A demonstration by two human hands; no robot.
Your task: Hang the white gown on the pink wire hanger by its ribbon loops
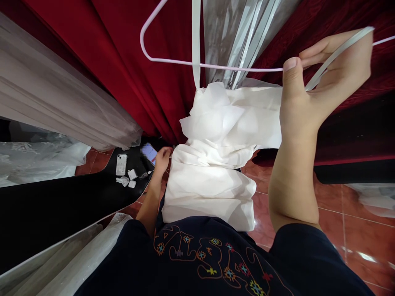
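Observation:
A white garment point(212, 181) with a ruffled top hangs before me, its lower part gathered in folds against my shirt. Its left strap point(196, 45) passes over a thin pale pink hanger point(175, 61). My right hand point(324, 70) is raised at the right, thumb and fingers closed on the hanger's lower bar. Another pale strap point(342, 51) loops over that hand. Low on the left, my left hand point(163, 158) has curled fingers beside the garment's edge; whatever they pinch is too small to make out.
A black table point(77, 205) on the left bears a lit phone point(149, 153), a white phone point(121, 164), a charger point(132, 174) and small white items. Red curtains point(123, 61) and pale sheer fabric point(61, 82) hang behind. The floor point(336, 218) has reddish tiles.

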